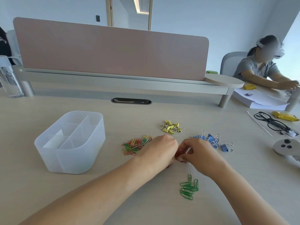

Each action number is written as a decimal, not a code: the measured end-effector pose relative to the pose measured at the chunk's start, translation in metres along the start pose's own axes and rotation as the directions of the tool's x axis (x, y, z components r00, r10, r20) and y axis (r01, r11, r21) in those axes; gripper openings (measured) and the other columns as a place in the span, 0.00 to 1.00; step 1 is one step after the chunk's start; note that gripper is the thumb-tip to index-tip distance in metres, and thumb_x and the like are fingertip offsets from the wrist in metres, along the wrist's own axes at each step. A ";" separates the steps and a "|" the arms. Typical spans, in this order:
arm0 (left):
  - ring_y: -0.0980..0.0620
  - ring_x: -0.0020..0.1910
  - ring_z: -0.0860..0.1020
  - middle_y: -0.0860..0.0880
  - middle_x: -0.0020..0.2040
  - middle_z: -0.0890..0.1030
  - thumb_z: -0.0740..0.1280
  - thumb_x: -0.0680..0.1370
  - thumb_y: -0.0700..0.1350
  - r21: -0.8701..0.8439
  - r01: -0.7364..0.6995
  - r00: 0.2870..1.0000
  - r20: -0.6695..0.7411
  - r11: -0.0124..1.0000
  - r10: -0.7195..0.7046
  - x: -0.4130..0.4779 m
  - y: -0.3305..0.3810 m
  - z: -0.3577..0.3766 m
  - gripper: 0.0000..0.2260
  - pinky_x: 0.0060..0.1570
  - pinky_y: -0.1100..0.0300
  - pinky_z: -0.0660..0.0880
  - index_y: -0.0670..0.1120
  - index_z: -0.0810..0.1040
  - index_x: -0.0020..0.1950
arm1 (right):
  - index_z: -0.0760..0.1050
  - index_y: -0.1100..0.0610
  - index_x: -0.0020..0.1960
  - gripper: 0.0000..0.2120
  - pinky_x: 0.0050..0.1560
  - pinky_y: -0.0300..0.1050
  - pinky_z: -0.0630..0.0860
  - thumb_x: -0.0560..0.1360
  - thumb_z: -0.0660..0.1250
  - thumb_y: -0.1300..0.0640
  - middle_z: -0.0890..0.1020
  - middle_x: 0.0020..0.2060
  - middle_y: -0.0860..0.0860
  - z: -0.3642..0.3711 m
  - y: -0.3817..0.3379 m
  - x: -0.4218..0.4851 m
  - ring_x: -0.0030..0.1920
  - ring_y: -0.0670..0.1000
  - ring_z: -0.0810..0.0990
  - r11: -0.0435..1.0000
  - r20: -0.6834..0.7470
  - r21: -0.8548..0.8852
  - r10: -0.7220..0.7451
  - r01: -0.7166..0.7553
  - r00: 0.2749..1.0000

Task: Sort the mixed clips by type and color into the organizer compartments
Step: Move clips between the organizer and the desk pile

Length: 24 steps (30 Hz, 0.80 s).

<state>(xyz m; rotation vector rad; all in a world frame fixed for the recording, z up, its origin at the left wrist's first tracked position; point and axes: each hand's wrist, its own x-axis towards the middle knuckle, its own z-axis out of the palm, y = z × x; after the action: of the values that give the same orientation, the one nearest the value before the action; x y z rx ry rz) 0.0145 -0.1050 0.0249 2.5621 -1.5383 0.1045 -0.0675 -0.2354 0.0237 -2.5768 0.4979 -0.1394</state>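
Observation:
A translucent white organizer (48,153) with several compartments stands on the desk at the left. A mixed pile of coloured paper clips (134,146) lies right of it. Yellow binder clips (172,126) are heaped further back, and blue binder clips (213,141) lie at the right. Green paper clips (189,187) form a small group near me. My left hand (159,151) and my right hand (197,152) meet between the piles, fingers curled, both pinching a small bunch of red paper clips (178,154), mostly hidden by the fingers.
A pink divider screen on a grey shelf (113,82) closes the back of the desk. Black glasses (270,121), a yellow wrapper (284,116) and a white controller (286,146) lie at the right. A clear bottle (9,82) stands far left. Another person sits at the far right.

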 end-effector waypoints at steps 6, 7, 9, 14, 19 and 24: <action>0.44 0.41 0.79 0.45 0.45 0.79 0.66 0.74 0.38 0.019 0.030 0.999 -0.025 0.999 -0.029 -0.004 -0.014 0.004 0.05 0.37 0.54 0.75 0.43 0.82 0.44 | 0.79 0.52 0.41 0.05 0.29 0.33 0.69 0.71 0.72 0.61 0.81 0.28 0.43 -0.006 0.002 0.000 0.33 0.47 0.79 0.997 0.056 -0.051 -0.052 0.055 0.997; 0.44 0.41 0.79 0.45 0.45 0.79 0.66 0.74 0.38 0.022 0.037 0.999 -0.025 0.999 -0.036 -0.005 -0.016 0.003 0.04 0.38 0.53 0.77 0.43 0.81 0.44 | 0.79 0.52 0.40 0.05 0.30 0.34 0.70 0.72 0.72 0.60 0.80 0.29 0.42 -0.007 0.001 0.000 0.33 0.47 0.79 0.996 0.059 -0.069 -0.057 0.061 0.997; 0.43 0.40 0.79 0.44 0.44 0.79 0.66 0.73 0.38 0.018 0.044 0.999 -0.020 0.999 -0.043 -0.006 -0.017 0.003 0.04 0.39 0.51 0.78 0.43 0.81 0.44 | 0.78 0.51 0.41 0.05 0.33 0.36 0.72 0.73 0.71 0.60 0.79 0.32 0.42 -0.006 -0.002 0.000 0.34 0.46 0.78 0.990 0.063 -0.116 -0.073 0.080 0.995; 0.44 0.34 0.74 0.45 0.36 0.72 0.65 0.73 0.32 0.061 0.097 0.995 -0.016 0.993 -0.096 -0.004 -0.006 -0.005 0.07 0.33 0.54 0.70 0.42 0.75 0.38 | 0.78 0.53 0.52 0.06 0.46 0.41 0.71 0.76 0.65 0.59 0.79 0.48 0.48 0.000 -0.014 0.004 0.48 0.50 0.78 0.920 0.070 -0.346 -0.171 0.185 0.983; 0.42 0.37 0.74 0.47 0.31 0.61 0.61 0.73 0.27 0.073 0.116 0.993 -0.010 0.991 -0.116 -0.007 0.006 -0.015 0.18 0.33 0.56 0.65 0.44 0.59 0.31 | 0.75 0.55 0.52 0.08 0.42 0.40 0.65 0.77 0.59 0.62 0.74 0.46 0.49 0.007 -0.018 0.004 0.52 0.52 0.78 0.836 0.077 -0.506 -0.202 0.213 0.976; 0.51 0.27 0.63 0.48 0.32 0.64 0.63 0.74 0.30 0.017 0.162 0.986 -0.028 0.987 -0.161 -0.008 -0.003 -0.010 0.15 0.29 0.57 0.62 0.43 0.64 0.32 | 0.75 0.55 0.56 0.09 0.47 0.41 0.70 0.78 0.60 0.62 0.77 0.53 0.50 0.006 -0.018 0.002 0.52 0.52 0.78 0.853 0.074 -0.478 -0.201 0.212 0.977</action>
<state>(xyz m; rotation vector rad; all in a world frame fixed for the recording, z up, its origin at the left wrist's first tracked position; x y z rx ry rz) 0.0140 -0.0947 0.0337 2.6768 -1.3202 0.1344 -0.0584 -0.2190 0.0272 -3.1210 0.2651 -0.0646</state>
